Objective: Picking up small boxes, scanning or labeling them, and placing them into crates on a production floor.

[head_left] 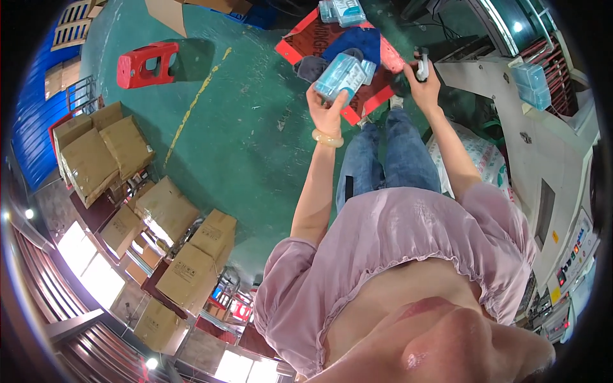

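Note:
My left hand [327,110] is raised in front of me and grips a clear pack of light-blue items [341,76]; a pale bangle sits on that wrist. My right hand [423,82] is up beside it, closed around a small white and dark tool [421,64]. Both hands hover over a red flat box [300,39] on the floor, which holds a blue cloth [361,39]. Two more clear blue packs [341,11] lie at its far end. My jeans and pink blouse fill the lower middle.
A red plastic stool [147,64] stands on the green floor to the left. Stacked cardboard boxes [96,153] line the left side. A grey machine [543,159] runs along the right, with a blue pack [531,83] on it. A white printed sack [479,156] lies by my leg.

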`<action>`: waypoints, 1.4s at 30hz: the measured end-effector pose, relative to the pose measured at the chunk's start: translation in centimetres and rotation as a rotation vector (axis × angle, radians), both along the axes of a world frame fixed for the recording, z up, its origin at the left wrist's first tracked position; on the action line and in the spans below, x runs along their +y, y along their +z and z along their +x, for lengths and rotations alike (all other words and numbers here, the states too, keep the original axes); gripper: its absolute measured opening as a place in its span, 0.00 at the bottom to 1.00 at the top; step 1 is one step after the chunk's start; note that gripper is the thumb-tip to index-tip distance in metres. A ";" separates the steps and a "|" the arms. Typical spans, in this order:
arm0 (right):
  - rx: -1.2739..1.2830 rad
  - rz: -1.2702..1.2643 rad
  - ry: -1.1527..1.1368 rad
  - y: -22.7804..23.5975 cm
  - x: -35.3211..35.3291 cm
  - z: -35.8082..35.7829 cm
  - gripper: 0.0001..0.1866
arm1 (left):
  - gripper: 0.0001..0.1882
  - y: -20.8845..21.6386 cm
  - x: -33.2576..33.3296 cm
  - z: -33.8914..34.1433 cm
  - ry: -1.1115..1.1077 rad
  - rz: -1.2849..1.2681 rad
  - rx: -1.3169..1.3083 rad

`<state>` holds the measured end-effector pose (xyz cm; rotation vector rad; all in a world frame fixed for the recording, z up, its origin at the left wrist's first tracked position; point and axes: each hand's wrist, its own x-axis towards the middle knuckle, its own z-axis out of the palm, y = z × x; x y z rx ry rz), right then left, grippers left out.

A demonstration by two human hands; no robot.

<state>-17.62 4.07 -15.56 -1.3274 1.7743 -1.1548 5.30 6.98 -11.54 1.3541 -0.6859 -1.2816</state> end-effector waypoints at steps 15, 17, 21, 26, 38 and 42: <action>0.262 -0.063 0.362 -6.2 2.3 6.7 0.28 | 0.37 -3.1 3.9 3.4 0.290 0.288 -0.052; 0.583 -0.121 0.399 -6.2 -2.1 7.8 0.27 | 0.38 -4.4 3.5 3.2 0.268 0.169 -0.050; 0.333 -0.279 0.537 -6.5 -5.1 8.4 0.15 | 0.38 -6.0 3.0 2.7 0.229 0.022 -0.171; -0.103 -0.156 0.620 -0.3 0.1 15.0 0.10 | 0.34 -3.9 3.0 3.5 0.170 -0.037 -0.854; -0.139 -0.017 0.389 -1.0 -1.3 14.6 0.07 | 0.26 -4.1 2.3 2.2 0.264 0.134 -0.302; -0.097 -0.122 0.406 -0.9 -1.3 14.5 0.07 | 0.22 -2.9 1.2 1.6 0.353 0.255 0.107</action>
